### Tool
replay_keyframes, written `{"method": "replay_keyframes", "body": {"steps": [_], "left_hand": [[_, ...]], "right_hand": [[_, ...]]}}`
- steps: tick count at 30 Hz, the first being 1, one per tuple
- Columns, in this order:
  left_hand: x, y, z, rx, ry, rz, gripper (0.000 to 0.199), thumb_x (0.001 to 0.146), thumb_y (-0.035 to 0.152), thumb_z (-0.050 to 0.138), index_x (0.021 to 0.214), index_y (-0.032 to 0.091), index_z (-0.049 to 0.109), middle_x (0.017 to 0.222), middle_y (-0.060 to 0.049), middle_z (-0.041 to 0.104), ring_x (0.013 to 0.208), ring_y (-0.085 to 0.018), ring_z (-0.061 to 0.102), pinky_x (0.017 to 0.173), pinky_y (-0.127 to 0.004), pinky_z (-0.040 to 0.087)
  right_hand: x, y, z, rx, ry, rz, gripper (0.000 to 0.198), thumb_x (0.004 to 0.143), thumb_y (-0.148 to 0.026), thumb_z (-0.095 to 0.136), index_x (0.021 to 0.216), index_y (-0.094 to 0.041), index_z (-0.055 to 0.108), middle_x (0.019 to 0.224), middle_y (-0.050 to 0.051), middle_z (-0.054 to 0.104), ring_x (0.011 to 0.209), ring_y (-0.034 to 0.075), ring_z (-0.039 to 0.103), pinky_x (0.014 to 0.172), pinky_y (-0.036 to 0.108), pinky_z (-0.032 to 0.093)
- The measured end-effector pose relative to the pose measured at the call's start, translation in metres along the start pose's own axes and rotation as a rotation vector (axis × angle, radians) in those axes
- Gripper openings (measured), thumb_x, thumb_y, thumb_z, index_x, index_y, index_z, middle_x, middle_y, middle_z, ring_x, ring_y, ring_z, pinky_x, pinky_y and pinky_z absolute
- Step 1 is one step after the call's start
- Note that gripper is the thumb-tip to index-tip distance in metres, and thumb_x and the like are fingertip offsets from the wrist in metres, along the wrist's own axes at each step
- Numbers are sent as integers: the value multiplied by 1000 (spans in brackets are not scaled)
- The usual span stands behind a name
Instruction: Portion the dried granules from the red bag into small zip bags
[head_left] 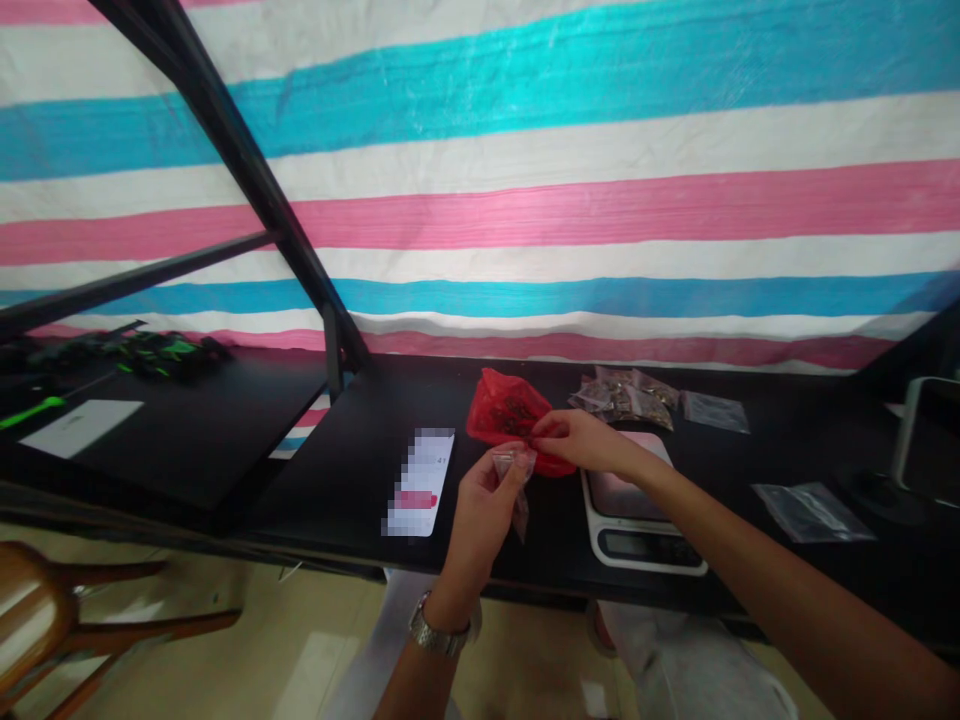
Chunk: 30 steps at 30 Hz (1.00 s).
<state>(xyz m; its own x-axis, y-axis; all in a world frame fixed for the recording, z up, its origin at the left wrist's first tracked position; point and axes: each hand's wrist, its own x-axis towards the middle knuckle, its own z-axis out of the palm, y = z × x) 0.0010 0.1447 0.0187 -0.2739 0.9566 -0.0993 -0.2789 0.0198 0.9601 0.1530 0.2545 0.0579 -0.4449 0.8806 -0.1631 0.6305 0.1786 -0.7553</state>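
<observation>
My left hand (484, 510), with a metal watch on its wrist, pinches a small clear plastic bag (519, 512) by its upper part. Right beside it, my right hand (574, 438) has its fingertips closed at the edge of a red plastic bag (499, 392). Small dark pieces lie inside the red bag, too small to name. What my right fingertips hold, if anything, is hidden. A white kitchen scale (626, 547) sits under and behind my right forearm, partly covered by it.
Filled clear bags (626, 395) lie in a pile behind the scale. Flat clear bags (716, 411) and another packet (812, 512) rest to the right. A phone (421, 485) lies left of my hands. At far left are a green-black toy car (161, 352) and a wooden chair (34, 620).
</observation>
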Motion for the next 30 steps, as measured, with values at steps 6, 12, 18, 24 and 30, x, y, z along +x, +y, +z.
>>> {"method": "replay_keyframes", "body": {"steps": [6,12,18,24,30], "left_hand": [[-4,-8,-13,147,-38,110,38,79,40,87,111,19,80,129,-12,75,113,-22,72,102,-33,55],[-5,-10,-14,95,-123,46,45,79,45,87,114,19,78,115,-9,79,107,-22,74,99,-33,56],[-2,-6,-21,82,-100,12,48,78,55,86,109,20,78,103,-8,80,99,-23,74,91,-33,57],[-3,0,-27,284,21,212,40,78,39,86,112,20,77,113,-9,77,102,-23,72,94,-35,55],[-5,3,-11,98,-66,204,44,74,28,86,115,21,73,109,-5,80,106,-24,73,100,-37,55]], "right_hand": [[1,0,-2,128,22,-21,16,92,-20,69,100,-15,81,91,6,83,78,17,73,65,23,52],[-5,-8,5,153,15,-53,10,91,-21,77,99,-17,79,86,3,81,75,15,74,66,22,53],[-6,-7,12,318,44,12,7,92,-18,72,95,-16,78,88,6,82,76,16,75,67,23,54],[-17,-9,-6,413,87,-109,13,91,-28,73,99,-18,76,94,7,83,84,18,76,75,27,57],[-51,-37,-11,172,229,-362,20,92,-29,74,109,-20,76,101,3,81,90,18,74,82,31,57]]}}
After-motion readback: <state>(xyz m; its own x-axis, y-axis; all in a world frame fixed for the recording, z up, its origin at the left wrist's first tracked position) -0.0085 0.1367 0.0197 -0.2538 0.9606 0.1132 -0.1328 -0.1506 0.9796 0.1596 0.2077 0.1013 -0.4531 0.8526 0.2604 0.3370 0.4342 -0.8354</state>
